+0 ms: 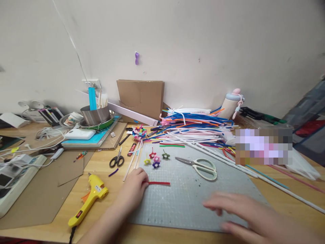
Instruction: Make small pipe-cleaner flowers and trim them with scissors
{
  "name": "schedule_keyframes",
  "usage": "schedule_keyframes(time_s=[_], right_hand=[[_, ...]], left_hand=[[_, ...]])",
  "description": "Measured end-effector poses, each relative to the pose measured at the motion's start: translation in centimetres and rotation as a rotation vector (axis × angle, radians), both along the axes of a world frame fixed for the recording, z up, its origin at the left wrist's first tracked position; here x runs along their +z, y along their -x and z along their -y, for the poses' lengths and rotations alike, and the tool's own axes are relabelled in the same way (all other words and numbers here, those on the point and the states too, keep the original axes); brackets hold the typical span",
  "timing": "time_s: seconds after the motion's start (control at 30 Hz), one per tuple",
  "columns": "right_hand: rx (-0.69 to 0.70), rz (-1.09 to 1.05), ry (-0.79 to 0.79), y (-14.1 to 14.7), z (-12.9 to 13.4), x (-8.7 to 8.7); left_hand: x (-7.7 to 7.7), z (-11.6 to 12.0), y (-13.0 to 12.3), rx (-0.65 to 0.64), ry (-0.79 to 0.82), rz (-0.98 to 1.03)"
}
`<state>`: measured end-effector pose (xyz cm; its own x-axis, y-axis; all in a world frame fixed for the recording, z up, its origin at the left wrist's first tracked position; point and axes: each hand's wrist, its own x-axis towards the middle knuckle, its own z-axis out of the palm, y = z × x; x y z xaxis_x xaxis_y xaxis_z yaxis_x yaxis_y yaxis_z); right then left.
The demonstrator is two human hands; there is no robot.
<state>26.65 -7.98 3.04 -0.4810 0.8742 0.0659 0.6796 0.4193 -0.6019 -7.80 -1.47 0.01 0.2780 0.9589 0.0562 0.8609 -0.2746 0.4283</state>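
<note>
A short red pipe cleaner [159, 183] sticks out to the right from the closed fingers of my left hand [137, 181], low over the grey cutting mat [177, 206]. My right hand [228, 208], a little blurred, hovers at the mat's right front with fingers apart and nothing in them. Beyond the red piece lie several small pipe-cleaner flowers [156, 158] in red, yellow, pink, purple and green. Scissors with pale green handles [203, 168] rest on the mat to their right, blades pointing left. Two short red and green pipe cleaners [172, 145] lie at the mat's far edge.
At the left are a yellow glue gun [95, 191], black-handled scissors [116, 161] and a white power strip [22, 179]. Bundled pipe cleaners [195, 120] fill the back, near a tumbler [230, 103] and cardboard [141, 100]. Long white strands [243, 166] run across the right side.
</note>
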Motion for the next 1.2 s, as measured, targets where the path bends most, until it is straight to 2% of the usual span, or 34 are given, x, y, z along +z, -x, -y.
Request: schedule_keyframes(time_s=[0.07,0.13,0.2,0.27,0.33,0.4,0.53,0.6,0.67,0.97,1.2], right_hand=[[0.09,0.015,0.053,4.0,-2.3,1.1],[0.039,-0.065,0.022,7.3,-4.3,1.6],[-0.01,-0.139,0.016,9.5,-5.8,1.5],[-0.001,-0.23,0.164,10.4,-6.8,0.8],[0.017,-0.393,0.375,10.6,-7.4,-0.2],[-0.002,-0.542,0.51,10.6,-7.6,-1.1],[-0.09,-0.649,0.567,10.7,-7.6,-2.6],[-0.118,-0.673,0.601,10.9,-7.5,-3.1],[-0.129,-0.693,0.657,11.1,-7.4,-3.4],[-0.113,-0.854,0.892,11.4,-7.2,-4.0],[-0.107,-0.908,0.953,11.4,-7.3,-4.0]], left_hand=[[0.5,0.2,-0.7,-0.031,-0.008,0.004],[1.4,0.5,-1.6,-0.101,-0.014,0.026],[2.4,0.7,-2.8,-0.184,-0.032,0.059],[3.3,0.5,-4.1,-0.233,-0.055,0.118],[3.7,0.2,-5.2,-0.233,-0.031,0.238],[3.4,-0.4,-6.0,-0.175,0.047,0.437],[1.6,-1.4,-6.7,-0.001,0.371,0.955],[0.9,-1.7,-6.7,0.027,0.515,1.086],[0.5,-1.8,-6.7,0.019,0.571,1.116],[0.1,-1.5,-7.2,0.04,0.594,1.183],[-0.4,-1.3,-7.1,0.05,0.648,1.197]])
